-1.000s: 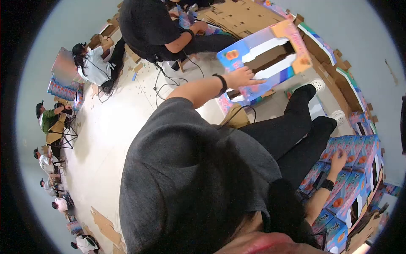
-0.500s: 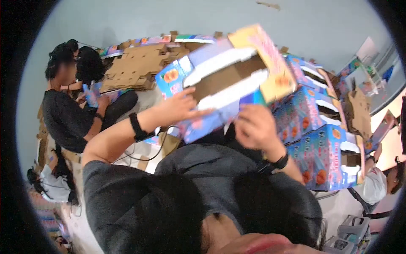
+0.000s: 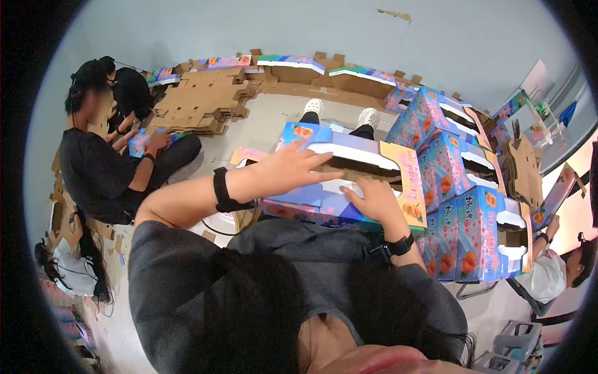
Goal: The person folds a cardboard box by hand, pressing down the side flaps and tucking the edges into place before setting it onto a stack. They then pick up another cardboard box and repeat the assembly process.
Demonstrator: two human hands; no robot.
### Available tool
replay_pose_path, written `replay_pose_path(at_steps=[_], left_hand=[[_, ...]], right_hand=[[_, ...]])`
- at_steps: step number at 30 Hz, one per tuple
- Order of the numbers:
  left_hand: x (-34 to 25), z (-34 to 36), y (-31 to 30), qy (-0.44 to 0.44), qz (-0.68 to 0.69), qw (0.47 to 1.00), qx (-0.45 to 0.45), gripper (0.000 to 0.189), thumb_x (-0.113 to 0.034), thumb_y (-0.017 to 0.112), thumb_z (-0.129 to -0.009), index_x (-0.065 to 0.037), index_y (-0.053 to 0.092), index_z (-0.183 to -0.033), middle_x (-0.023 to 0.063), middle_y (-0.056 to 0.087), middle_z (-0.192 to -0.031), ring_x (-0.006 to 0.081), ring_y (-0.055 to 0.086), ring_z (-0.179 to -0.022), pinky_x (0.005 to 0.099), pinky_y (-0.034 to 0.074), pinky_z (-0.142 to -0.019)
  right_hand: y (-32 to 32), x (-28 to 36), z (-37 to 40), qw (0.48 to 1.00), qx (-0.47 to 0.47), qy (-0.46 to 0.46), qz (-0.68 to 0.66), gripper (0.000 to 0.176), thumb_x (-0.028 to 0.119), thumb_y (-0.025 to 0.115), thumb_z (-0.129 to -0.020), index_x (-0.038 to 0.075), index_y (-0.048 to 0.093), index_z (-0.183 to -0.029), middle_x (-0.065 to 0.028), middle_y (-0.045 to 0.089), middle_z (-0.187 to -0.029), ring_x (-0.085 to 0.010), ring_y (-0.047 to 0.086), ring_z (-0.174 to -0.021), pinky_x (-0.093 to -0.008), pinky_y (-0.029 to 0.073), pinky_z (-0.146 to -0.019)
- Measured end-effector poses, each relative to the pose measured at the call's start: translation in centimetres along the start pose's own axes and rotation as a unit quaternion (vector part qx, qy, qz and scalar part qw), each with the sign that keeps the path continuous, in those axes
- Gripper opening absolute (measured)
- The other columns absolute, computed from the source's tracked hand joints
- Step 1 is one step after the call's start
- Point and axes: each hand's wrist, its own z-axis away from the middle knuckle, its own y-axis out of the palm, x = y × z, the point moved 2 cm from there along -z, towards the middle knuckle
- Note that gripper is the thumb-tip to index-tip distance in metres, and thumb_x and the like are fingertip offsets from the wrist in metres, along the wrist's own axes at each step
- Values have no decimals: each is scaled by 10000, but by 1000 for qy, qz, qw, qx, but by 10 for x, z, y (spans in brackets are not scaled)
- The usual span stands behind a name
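Observation:
A printed peach carton (image 3: 352,206) lies across my lap, its long top opening with white flaps facing up. My left hand (image 3: 289,168) rests on the carton's left top side, fingers spread over the white flap and the opening's edge. On the near side of the opening, my right hand (image 3: 374,198) touches the white flap with its fingers apart. Neither hand is wrapped round anything. Beside the carton on the right stand stacked cartons (image 3: 476,249) of the same print, with similar openings.
Flat brown cardboard (image 3: 196,103) is piled at the back left. A person in black (image 3: 96,168) sits at the left handling a small printed box (image 3: 140,143). More cartons (image 3: 293,63) line the wall. Another person (image 3: 548,277) is at the right, near grey stools (image 3: 517,336).
The carton has come down from a raised, tilted position to lie level on my lap. Both hands now rest on its top, and my feet have come into view behind it.

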Motion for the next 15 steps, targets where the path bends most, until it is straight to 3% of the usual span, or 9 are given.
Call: replay_pose_path(at_steps=[3, 4, 7, 8, 9, 10, 13, 14, 15], left_hand=[[-20, -8, -1, -98, 166, 981, -7, 615, -236, 596, -861, -218, 428, -1453, 122, 560, -1308, 304, 582, -1119, 451, 409, -998], [-25, -4, 7, -121, 184, 975, -42, 614, -360, 622, -864, -141, 470, -1417, 150, 597, -1225, 322, 601, -1046, 453, 424, -950], [-47, 10, 50, -235, 209, 949, -16, 607, -471, 609, -873, -46, 545, -1301, 187, 627, -1109, 340, 603, -1004, 451, 436, -910], [-48, 12, 56, -253, 262, 931, 36, 605, -530, 585, -877, 8, 595, -1153, 219, 629, -1036, 378, 600, -972, 460, 441, -888], [-44, 13, 60, -271, 286, 919, 16, 593, -531, 585, -878, 9, 599, -1124, 223, 629, -1030, 385, 600, -966, 461, 443, -881], [-43, 14, 63, -289, 312, 905, -4, 583, -531, 584, -878, 10, 603, -1095, 226, 628, -1023, 392, 599, -961, 463, 446, -873], [-35, 16, 71, -318, 356, 879, 11, 562, -544, 596, -866, -7, 635, -1028, 222, 649, -999, 403, 610, -966, 462, 466, -854], [-31, 19, 80, -323, 370, 871, 9, 557, -548, 599, -861, -15, 642, -1018, 218, 655, -995, 400, 614, -971, 458, 471, -854], [-28, 20, 85, -329, 383, 863, 5, 552, -553, 603, -857, -24, 650, -1007, 214, 661, -992, 398, 617, -976, 454, 475, -855]], right_hand=[[5, 15, -4, 1000, -8, 12, 3, 533, 517, 568, -895, 1, 682, -970, -231, 678, -825, -414, 647, -845, -491, 482, -779], [8, 21, -3, 1000, -26, 3, 5, 525, 512, 575, -893, 2, 684, -960, -230, 678, -821, -414, 649, -832, -491, 484, -770], [13, 31, 2, 998, -56, -13, 8, 502, 509, 594, -878, 19, 693, -920, -220, 680, -804, -404, 655, -791, -496, 481, -738], [14, 28, 3, 998, -58, -19, 7, 515, 527, 583, -877, 26, 697, -906, -215, 682, -800, -398, 654, -791, -496, 473, -739], [14, 25, 3, 998, -61, -24, 4, 528, 544, 572, -877, 33, 701, -892, -210, 684, -797, -392, 654, -791, -495, 465, -739], [11, 20, 3, 1000, -3, -5, -11, 562, 531, 607, -868, 21, 675, -1094, -255, 669, -1024, -396, 632, -996, -483, 461, -857], [-2, 7, 11, 981, -95, -166, 29, 687, 497, 651, -855, 21, 535, -1336, -274, 558, -1285, -404, 519, -1221, -460, 402, -1013], [-8, -1, 9, 992, -40, -122, 8, 815, 471, 676, -845, 34, 377, -1465, -248, 454, -1419, -396, 401, -1342, -465, 320, -1102], [-18, 1, 6, 991, -89, -99, -24, 738, 451, 669, -856, 32, 443, -1420, -231, 489, -1395, -402, 444, -1303, -509, 316, -1100]])
